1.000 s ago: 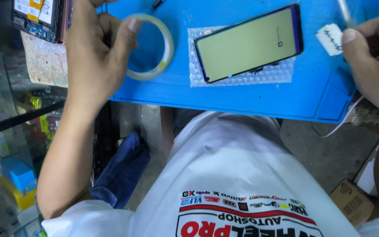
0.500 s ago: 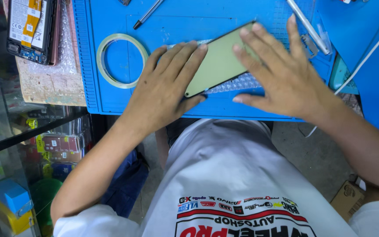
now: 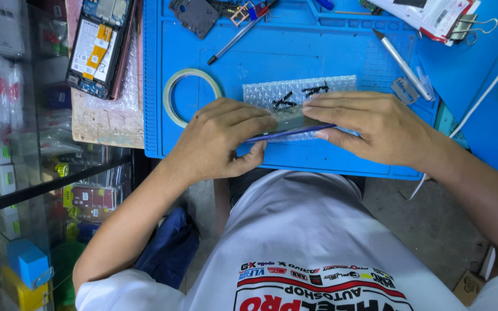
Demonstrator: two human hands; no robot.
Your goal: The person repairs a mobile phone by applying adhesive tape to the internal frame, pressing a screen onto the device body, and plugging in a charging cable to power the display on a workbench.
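Head view: the left hand point(image 3: 223, 141) and right hand point(image 3: 370, 124) pinch a phone point(image 3: 289, 130) between them, fingers clamped on its ends, tilted edge-up over the bubble wrap point(image 3: 341, 85) on the blue mat point(image 3: 295, 52) (small black screws point(image 3: 304, 95) lie on the wrap). A tape ring point(image 3: 171, 95) sits just beside the left hand.

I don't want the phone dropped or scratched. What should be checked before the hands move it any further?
1. Both hands grip the phone: ok, left hand and right hand hold opposite ends.
2. Bubble wrap beneath it: ok.
3. Small black parts on the wrap, clear of the phone: not ok, very close.
4. Tape roll out of the way: ok.
5. Razor blade clear of the right hand: not ok, close.
6. Screen undamaged: cannot tell.
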